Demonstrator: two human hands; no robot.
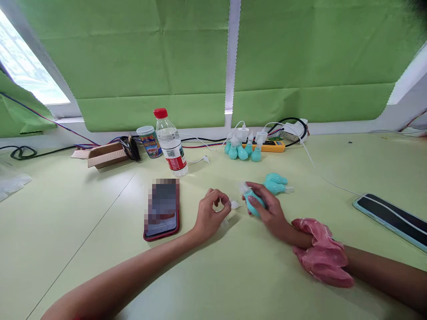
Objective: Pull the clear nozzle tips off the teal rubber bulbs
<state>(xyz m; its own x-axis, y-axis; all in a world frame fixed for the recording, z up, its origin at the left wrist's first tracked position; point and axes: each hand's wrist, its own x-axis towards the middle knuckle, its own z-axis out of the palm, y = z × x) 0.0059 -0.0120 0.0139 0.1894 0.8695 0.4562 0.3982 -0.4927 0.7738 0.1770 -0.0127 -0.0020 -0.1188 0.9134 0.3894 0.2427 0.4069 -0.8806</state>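
Note:
In my right hand (271, 211) is a turquoise squeeze bulb (256, 204), fingers wrapped round it, its translucent neck (243, 186) pointing up and to the left. Just left of it my left hand (211, 212) is closed in a pinch, thumb and forefinger on a small white nozzle-like piece (235, 204) with a thin tip toward the bulb. A small gap separates the piece from the bulb. Beyond my right hand lie two more turquoise bulbs (275, 184), and several similar bulbs (242, 152) stand grouped at the back.
A phone in a red case (178, 209) lies left of my left hand; another phone (393, 218) is at the right. Behind stand a water bottle (171, 146), a printed cup (150, 142) and a cardboard tray (106, 154). A yellow power strip (275, 146) and cables run along the wall.

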